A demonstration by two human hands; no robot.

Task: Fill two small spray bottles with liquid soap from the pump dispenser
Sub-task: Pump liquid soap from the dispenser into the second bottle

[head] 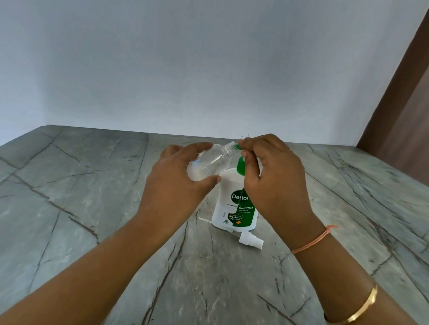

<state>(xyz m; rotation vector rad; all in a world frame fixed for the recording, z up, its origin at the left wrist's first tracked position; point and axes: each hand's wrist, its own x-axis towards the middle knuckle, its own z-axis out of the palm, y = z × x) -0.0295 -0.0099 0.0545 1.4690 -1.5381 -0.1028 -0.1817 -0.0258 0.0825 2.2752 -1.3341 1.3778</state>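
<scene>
The surface (88, 191) is grey and stone-patterned, crossed by dark, crack-like veins, and it runs back to a pale wall. Near its middle stands a pump dispenser (227, 183) — upright, white-bodied, with a green label reading "Dettol" and "Original". Just in front of the dispenser's foot a white spray head (250, 240) lies on its side, nozzle end toward the right. Its thin clear dip tube (204, 220) stretches leftward past the dispenser's base, flat on the stone.

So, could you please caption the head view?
Left hand holds spray bottle tilted at soap dispenser; right hand grips its pump.
</scene>
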